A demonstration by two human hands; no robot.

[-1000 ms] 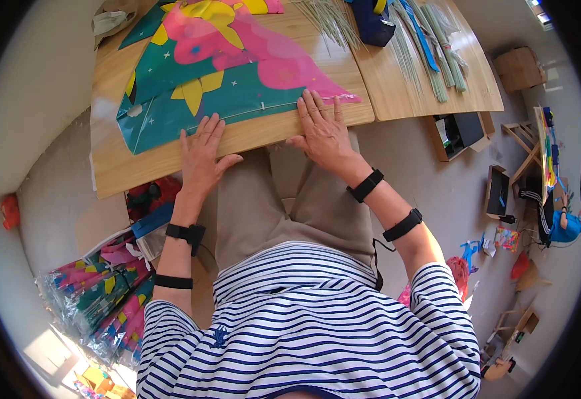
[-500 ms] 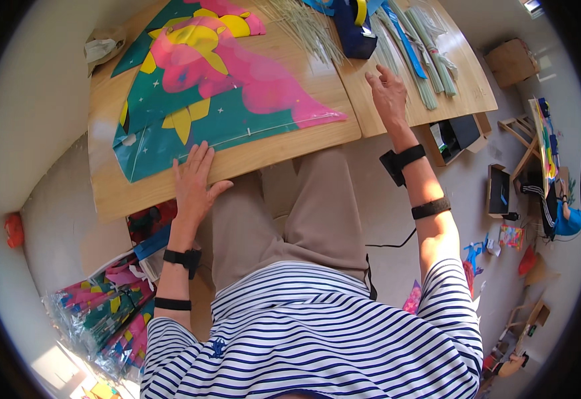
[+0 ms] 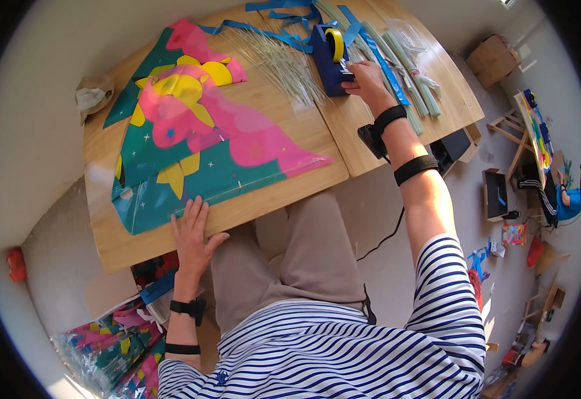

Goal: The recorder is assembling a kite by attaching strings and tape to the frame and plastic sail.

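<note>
right grip (image 3: 370, 85) at the near end of the navy tape dispenser (image 3: 326, 63), fingers bunched; cannot tell whether they pinch the tape. left grip (image 3: 194, 239) flat, fingers slightly apart, tips over the near edge of the printed sheet (image 3: 204, 133), thumb out to the side. sheet, teal, pink and yellow, lies spread on the left part of the wooden worktop (image 3: 304, 136); dispenser on the right part, yellow roll (image 3: 334, 45) in it. loose thin rods (image 3: 270, 60) between the two. bundled rods (image 3: 413, 72) and a blue strip (image 3: 375, 50) right of dispenser.
</note>
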